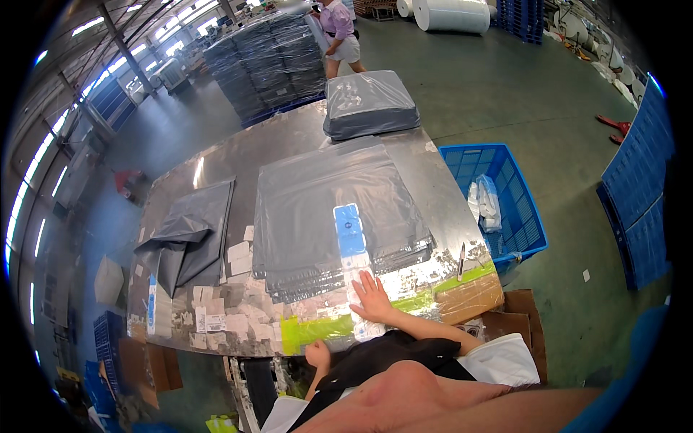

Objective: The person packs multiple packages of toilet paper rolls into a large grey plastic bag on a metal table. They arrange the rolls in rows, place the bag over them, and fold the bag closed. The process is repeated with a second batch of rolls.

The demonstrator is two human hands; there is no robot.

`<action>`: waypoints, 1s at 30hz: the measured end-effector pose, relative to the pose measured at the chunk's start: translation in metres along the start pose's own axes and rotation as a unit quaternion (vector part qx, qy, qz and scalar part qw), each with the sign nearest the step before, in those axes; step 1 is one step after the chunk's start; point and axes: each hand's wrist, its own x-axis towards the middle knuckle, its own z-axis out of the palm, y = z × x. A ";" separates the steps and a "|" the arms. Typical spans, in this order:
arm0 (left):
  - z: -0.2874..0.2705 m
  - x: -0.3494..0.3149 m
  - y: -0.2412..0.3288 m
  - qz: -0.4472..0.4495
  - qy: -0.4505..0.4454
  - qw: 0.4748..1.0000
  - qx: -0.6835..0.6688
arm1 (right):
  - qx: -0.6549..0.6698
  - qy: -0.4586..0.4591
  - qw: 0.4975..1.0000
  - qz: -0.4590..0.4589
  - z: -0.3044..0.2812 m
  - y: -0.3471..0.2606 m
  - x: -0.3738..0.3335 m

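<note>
A stack of flat grey plastic bags [310, 209] lies on the metal-topped table [238, 162] in front of me. Across its near edge runs a long white plastic strip with a blue panel [350, 231], reaching down to the table's near edge. My right hand [372, 297] rests flat on the white part of this strip, fingers spread. Beside the near edge, over the yellow-green tape [325, 328], my left hand [317, 353] is curled closed; whatever it may hold is hidden.
Loose grey bags [198, 227] lie folded at the left, and a wrapped grey bundle [372, 105] sits at the far edge. A pen [461, 261] lies at the right. Beside the table stands a blue crate [530, 209] with white packets inside. A person [339, 32] walks past a wrapped pallet [267, 65].
</note>
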 end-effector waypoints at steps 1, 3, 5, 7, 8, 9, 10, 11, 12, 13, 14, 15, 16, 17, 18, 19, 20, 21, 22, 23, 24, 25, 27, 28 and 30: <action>0.000 0.000 -0.001 0.000 0.001 1.000 0.000 | -0.004 0.000 1.000 -0.002 -0.001 0.000 0.000; 0.002 0.000 -0.002 -0.003 0.002 1.000 0.002 | -0.007 -0.001 1.000 -0.003 -0.002 -0.001 0.000; 0.004 0.001 -0.005 -0.004 0.002 1.000 0.004 | -0.004 -0.002 1.000 -0.003 -0.003 -0.002 0.000; 0.005 0.001 -0.005 -0.004 -0.001 1.000 0.008 | -0.007 -0.003 1.000 -0.002 -0.002 -0.001 0.000; 0.005 0.001 -0.005 -0.005 0.001 1.000 0.005 | -0.008 -0.003 1.000 -0.001 -0.002 -0.001 0.000; 0.006 0.001 -0.005 -0.006 0.003 1.000 0.003 | -0.008 -0.005 1.000 -0.001 -0.002 -0.001 0.000; 0.006 0.001 -0.005 -0.007 0.006 1.000 0.001 | -0.008 -0.006 1.000 0.000 -0.002 -0.002 0.000; 0.006 0.000 -0.005 -0.005 0.007 1.000 -0.001 | -0.007 -0.007 1.000 0.000 -0.003 -0.002 0.000; 0.005 0.000 -0.005 -0.003 0.008 1.000 -0.003 | -0.004 -0.003 1.000 0.000 -0.002 -0.001 0.000; 0.005 0.000 -0.005 -0.002 0.010 1.000 -0.005 | -0.001 0.002 1.000 0.000 0.000 -0.001 -0.001; 0.005 0.000 -0.005 0.000 0.009 1.000 -0.006 | 0.002 0.006 1.000 0.000 0.001 0.000 -0.001; 0.005 0.000 -0.005 0.000 0.008 1.000 -0.007 | 0.004 0.008 1.000 -0.001 0.001 0.000 -0.001; 0.004 0.000 -0.004 0.001 0.006 1.000 -0.009 | 0.006 0.009 1.000 -0.001 0.000 0.000 -0.001; 0.004 -0.001 -0.003 -0.002 0.006 1.000 -0.010 | 0.007 0.011 1.000 -0.001 0.000 0.000 -0.001; 0.004 -0.001 -0.002 -0.005 0.005 1.000 -0.011 | 0.007 0.010 1.000 0.001 -0.001 0.000 -0.001; 0.004 -0.001 -0.001 -0.007 0.004 1.000 -0.012 | 0.008 0.009 1.000 0.003 -0.001 0.000 -0.001; 0.003 -0.001 0.001 -0.006 0.004 1.000 -0.006 | 0.008 0.008 1.000 0.005 -0.002 0.001 -0.001; 0.005 -0.001 -0.001 -0.008 0.004 1.000 0.001 | 0.009 0.010 1.000 0.004 -0.002 0.000 -0.001; 0.006 -0.002 -0.003 -0.010 0.004 1.000 0.007 | 0.010 0.012 1.000 0.002 -0.002 0.000 -0.001; 0.006 0.000 -0.005 -0.002 0.011 1.000 0.002 | 0.011 0.014 1.000 0.000 -0.002 -0.001 0.000; 0.006 0.000 -0.005 0.003 0.019 1.000 -0.004 | 0.010 0.014 1.000 0.001 -0.001 -0.002 0.001; 0.005 -0.003 -0.005 0.003 0.025 1.000 -0.009 | 0.009 0.010 1.000 -0.001 0.000 -0.002 0.001; 0.002 0.000 -0.004 -0.021 0.016 1.000 -0.015 | 0.007 0.002 1.000 0.002 0.001 -0.004 0.002; 0.001 0.001 -0.004 -0.042 -0.018 0.999 -0.014 | 0.006 -0.005 1.000 0.004 0.000 -0.006 0.004; -0.003 0.002 0.002 -0.012 -0.040 0.999 -0.009 | -0.001 -0.015 1.000 0.012 -0.001 -0.003 0.004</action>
